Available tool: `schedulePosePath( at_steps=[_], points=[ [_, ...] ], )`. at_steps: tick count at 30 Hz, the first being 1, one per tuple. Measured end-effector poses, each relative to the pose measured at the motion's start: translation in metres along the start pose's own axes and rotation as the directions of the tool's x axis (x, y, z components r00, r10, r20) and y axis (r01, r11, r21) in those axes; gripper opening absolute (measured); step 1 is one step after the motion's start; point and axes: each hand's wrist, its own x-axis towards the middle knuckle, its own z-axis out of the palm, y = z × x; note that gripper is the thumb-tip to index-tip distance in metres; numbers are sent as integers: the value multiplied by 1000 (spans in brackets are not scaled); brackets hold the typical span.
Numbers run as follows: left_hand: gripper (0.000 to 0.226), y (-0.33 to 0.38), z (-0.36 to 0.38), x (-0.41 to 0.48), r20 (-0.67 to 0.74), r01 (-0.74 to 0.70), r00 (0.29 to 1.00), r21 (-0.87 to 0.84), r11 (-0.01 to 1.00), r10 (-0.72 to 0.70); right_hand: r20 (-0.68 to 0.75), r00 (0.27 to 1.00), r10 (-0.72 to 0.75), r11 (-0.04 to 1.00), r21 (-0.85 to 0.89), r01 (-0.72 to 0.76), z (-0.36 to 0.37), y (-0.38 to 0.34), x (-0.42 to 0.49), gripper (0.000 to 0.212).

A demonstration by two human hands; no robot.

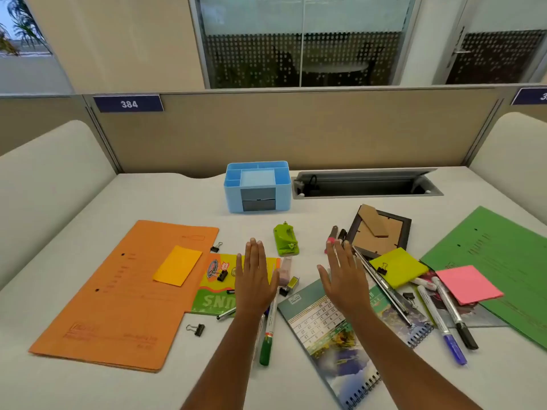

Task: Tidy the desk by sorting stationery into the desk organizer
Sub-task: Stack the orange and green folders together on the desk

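At the lower centre of the frame a green-capped marker (268, 335) lies beside a spiral calendar (334, 329). A blue marker (444, 327) and a black marker (455, 315) lie at the lower right. That makes three markers I can count clearly; other pens are partly hidden.

Just above, the left hand (254, 279) and right hand (343, 279) hover side by side, palms down. The fingers (254, 255) are straight and released, grasping nothing, which looks like a pause before a first pick.

At least five black binder clips (195, 329) lie scattered around. Two folders flank the clutter: an orange folder (124, 294) at the left and a green folder (497, 261) at the right. There are three sticky pads: orange (177, 266), yellow-green (398, 266) and pink (469, 284).

Further up sit one green punch (285, 241) and one photo frame (379, 232), face down. The blue desk organizer (257, 186) stands at the upper centre of the table (148, 202), apart from the clutter. Its compartments seem bare, so sorting looks not yet begun.
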Motion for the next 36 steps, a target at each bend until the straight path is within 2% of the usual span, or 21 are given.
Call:
schedulePosePath(
  at_steps=[2, 4, 6, 9, 14, 20, 26, 30, 33, 36],
  points=[
    [66, -6, 5, -3, 49, 21, 999, -46, 999, -18, 22, 999, 37, 999, 24, -37, 6, -2, -2, 69],
    [80, -9, 9, -9, 74, 41, 997, -18, 999, -39, 44, 997, 62, 998, -18, -61, 13, -4, -8, 71],
    [93, -14, 18, -12, 128, 30, 992, -72, 997, -21, 60, 996, 68, 997, -53, -65, 19, -5, -11, 71],
    [97, -17, 22, -13, 142, 35, 990, -145, 989, -14, 77, 994, 76, 996, -58, -71, 23, -6, -16, 72],
    [104, -20, 24, -14, 222, 86, 973, -103, 991, -61, 131, 986, 101, 994, -65, -93, 30, -5, -23, 74],
    [103, -20, 24, -16, 205, 110, 976, -147, 983, -79, 181, 975, 130, 991, -67, -120, 30, -5, -26, 75],
    [98, -23, 28, -16, 168, 107, 983, -183, 977, -76, 168, 975, 145, 989, -20, -144, 32, -4, -28, 73],
    [94, -23, 28, -15, 179, 106, 981, -156, 982, -78, 134, 980, 144, 989, 22, -148, 33, -2, -28, 72],
    [76, -19, 25, -13, 217, 115, 972, -115, 987, -88, 114, 983, 145, 987, 53, -151, 33, -2, -28, 69],
    [82, -18, 24, -15, 230, 131, 967, -99, 986, -105, 97, 986, 136, 987, 72, -143, 34, -2, -29, 65]
  ],
)
